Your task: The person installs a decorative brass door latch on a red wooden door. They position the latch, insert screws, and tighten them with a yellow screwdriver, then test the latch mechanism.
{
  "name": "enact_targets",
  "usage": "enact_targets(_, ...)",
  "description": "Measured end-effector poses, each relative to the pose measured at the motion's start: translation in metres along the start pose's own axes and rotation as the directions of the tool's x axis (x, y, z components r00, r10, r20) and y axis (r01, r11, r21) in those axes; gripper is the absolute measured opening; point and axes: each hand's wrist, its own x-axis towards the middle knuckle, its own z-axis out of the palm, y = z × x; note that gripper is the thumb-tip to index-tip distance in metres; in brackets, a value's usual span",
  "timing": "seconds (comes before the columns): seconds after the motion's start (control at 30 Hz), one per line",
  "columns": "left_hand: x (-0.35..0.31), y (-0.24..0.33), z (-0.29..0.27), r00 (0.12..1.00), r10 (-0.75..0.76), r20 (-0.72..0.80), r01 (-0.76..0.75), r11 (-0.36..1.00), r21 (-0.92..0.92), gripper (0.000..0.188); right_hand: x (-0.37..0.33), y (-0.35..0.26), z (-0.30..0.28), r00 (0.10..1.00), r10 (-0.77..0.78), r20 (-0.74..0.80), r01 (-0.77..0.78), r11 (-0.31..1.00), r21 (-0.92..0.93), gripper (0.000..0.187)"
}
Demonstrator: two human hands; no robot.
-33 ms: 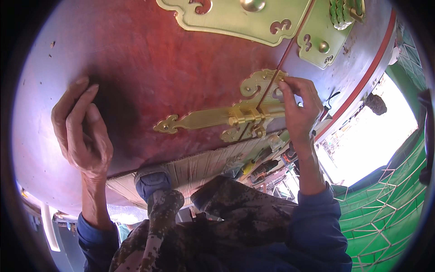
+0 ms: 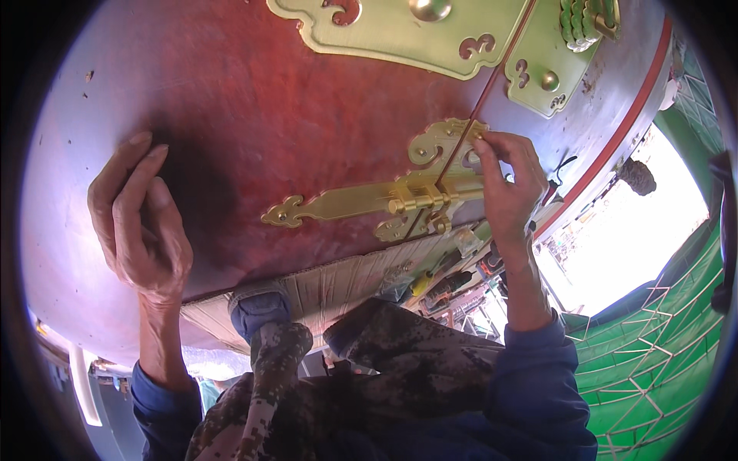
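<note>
On the left, my left hand point(image 2: 154, 238) is raised in front of a broad, glossy red panel point(image 2: 269, 115). Its fingers are loosely bent and hold nothing; I cannot tell whether the fingertips touch the surface. A dark shadow lies just to their right. My blue sleeve point(image 2: 165, 411) ends below the wrist.

Further right, below the panel, my dark shoe point(image 2: 260, 311) rests by a strip of ribbed cardboard point(image 2: 330, 288), and my camouflage trousers point(image 2: 415, 342) fill the lower middle.

Right of centre is the brass latch point(image 2: 415, 201) — a long pointed strap, a sliding bolt and scrolled plates — lying flat on the panel, across a dark seam. Above it, a large gold plate point(image 2: 400, 42) with a domed stud sits left of the seam, a smaller one point(image 2: 530, 84) right of it.

My right hand point(image 2: 513, 184) is at the latch's upper right edge, thumb and forefinger pinched together there; I cannot tell whether they grip something small. Hand tools point(image 2: 450, 286) lie below, left of that wrist. At the far right hangs green sheeting point(image 2: 638, 376).
</note>
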Motion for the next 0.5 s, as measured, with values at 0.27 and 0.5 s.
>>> enact_targets(0.27, -0.0029, -0.0007, -0.0017, 1.0, -0.006, 0.003, 0.006, 1.0, -0.011, 0.02, -0.002, -0.0013, -0.0017, 1.0, 0.017, 0.022, -0.016, 1.0, -0.02, 0.014)
enact_targets(0.5, -0.0013, 0.0003, -0.0025, 1.0, -0.008, 0.002, 0.008, 1.0, -0.004, 0.02, -0.0032, 0.003, -0.0002, 0.998, -0.059, 0.0, 0.059, 0.998, -0.033, 0.017)
